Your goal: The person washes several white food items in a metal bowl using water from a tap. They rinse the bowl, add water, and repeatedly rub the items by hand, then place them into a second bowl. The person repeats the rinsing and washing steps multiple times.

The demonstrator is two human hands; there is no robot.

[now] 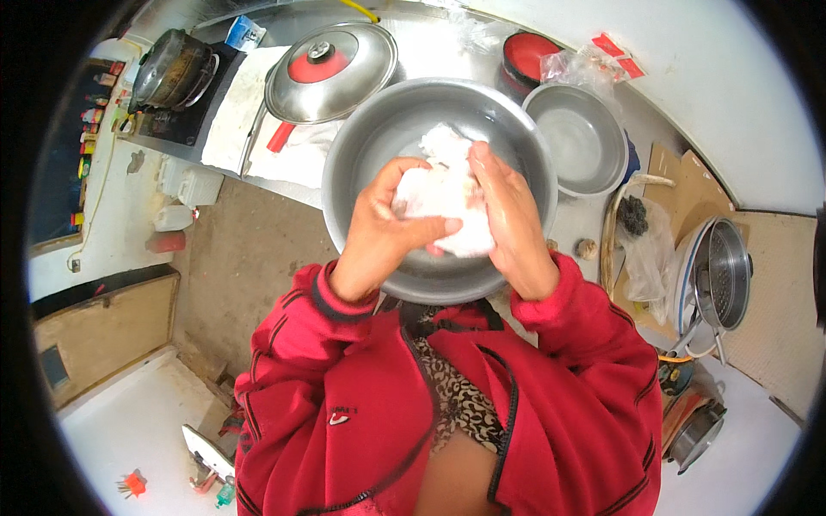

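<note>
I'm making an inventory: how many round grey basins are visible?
2: a large basin beneath the left hand and right hand, and a smaller basin to its right. Any stacked underneath would be hidden.

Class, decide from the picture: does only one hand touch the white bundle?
No: the left hand and the right hand both touch the white bundle above the grey basin.

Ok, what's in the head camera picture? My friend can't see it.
A left hand and right hand hold a crumpled white bundle, maybe cloth, over a big grey basin. A domed metal lid is at upper left, a grey bowl at upper right.
</note>
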